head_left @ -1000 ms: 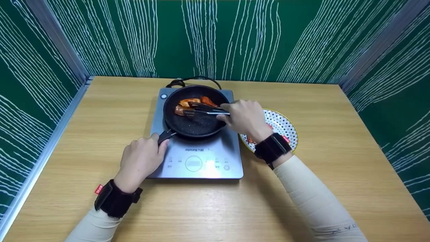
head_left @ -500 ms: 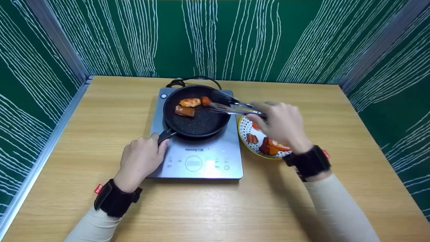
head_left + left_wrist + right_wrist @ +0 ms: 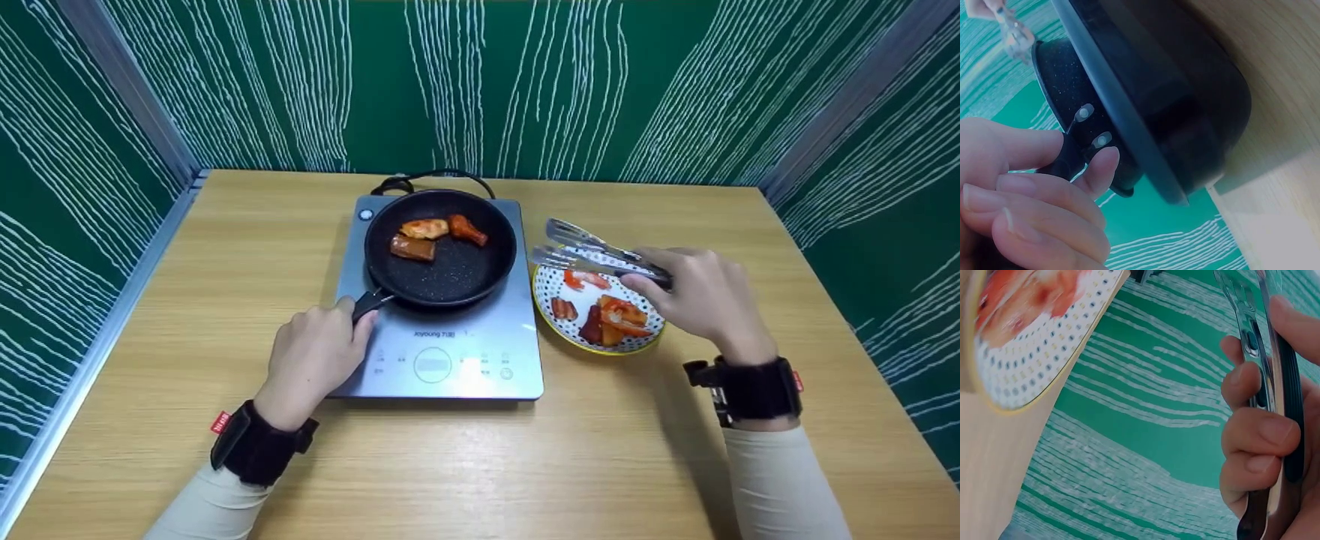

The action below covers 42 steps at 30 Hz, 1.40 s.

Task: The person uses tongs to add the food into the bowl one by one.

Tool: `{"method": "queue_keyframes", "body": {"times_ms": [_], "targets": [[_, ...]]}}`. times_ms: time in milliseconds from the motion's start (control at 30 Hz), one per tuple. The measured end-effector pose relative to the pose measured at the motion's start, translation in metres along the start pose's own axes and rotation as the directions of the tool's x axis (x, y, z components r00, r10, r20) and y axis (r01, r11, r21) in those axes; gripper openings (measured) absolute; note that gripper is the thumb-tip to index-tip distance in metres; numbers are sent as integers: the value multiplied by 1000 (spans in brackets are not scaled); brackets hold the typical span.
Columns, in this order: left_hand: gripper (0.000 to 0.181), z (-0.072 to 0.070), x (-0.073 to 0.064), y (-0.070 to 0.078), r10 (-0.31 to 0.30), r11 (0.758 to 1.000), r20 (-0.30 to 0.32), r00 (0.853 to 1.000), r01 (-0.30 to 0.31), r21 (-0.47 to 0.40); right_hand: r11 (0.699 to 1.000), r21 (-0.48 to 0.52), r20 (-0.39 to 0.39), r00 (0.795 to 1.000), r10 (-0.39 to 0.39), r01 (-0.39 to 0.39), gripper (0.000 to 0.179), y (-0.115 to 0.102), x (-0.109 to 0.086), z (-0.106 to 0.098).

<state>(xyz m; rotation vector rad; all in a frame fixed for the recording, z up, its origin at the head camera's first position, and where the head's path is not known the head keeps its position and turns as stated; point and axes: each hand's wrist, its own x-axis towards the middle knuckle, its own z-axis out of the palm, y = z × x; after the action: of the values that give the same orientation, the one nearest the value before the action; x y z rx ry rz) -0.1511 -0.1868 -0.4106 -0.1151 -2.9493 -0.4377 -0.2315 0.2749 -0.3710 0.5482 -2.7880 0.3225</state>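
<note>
My left hand [image 3: 319, 352] grips the black handle [image 3: 369, 304] of a frying pan [image 3: 442, 281], which sits on an induction cooktop [image 3: 390, 375]. In the pan lie a brown slab of food [image 3: 412, 247], a chicken wing piece [image 3: 424, 229] and a small drumstick [image 3: 468, 229]. My right hand [image 3: 697, 292] holds metal tongs [image 3: 592, 251], fingers curled round their dark grips as the right wrist view shows. Nothing is between the tong tips, which stand apart above the far edge of a dotted plate [image 3: 551, 319].
On the plate are a shrimp-like red and white piece [image 3: 585, 280], a small ribbed brown piece [image 3: 563, 309] and a heap of orange and dark red food [image 3: 615, 319]. A black cord [image 3: 450, 172] loops behind the cooktop. Green patterned walls [image 3: 525, 90] border the wooden table [image 3: 450, 465].
The tongs have let go of the drumstick, which now lies in the pan. My right hand has swung right with the tongs, away from the pan to the plate. My left hand stays put.
</note>
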Motion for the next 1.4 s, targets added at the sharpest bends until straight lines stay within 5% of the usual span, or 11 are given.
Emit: {"method": "queue_keyframes", "body": {"times_ms": [633, 1400], "targets": [[38, 0, -1, 1, 12, 1000, -18, 1000, -12, -3, 984, 24, 117, 978, 172, -176, 70, 48, -20, -7], [38, 1, -1, 1, 18, 1000, -23, 1000, -18, -2, 978, -54, 230, 951, 208, -200, 60, 60, -17, 15]]}}
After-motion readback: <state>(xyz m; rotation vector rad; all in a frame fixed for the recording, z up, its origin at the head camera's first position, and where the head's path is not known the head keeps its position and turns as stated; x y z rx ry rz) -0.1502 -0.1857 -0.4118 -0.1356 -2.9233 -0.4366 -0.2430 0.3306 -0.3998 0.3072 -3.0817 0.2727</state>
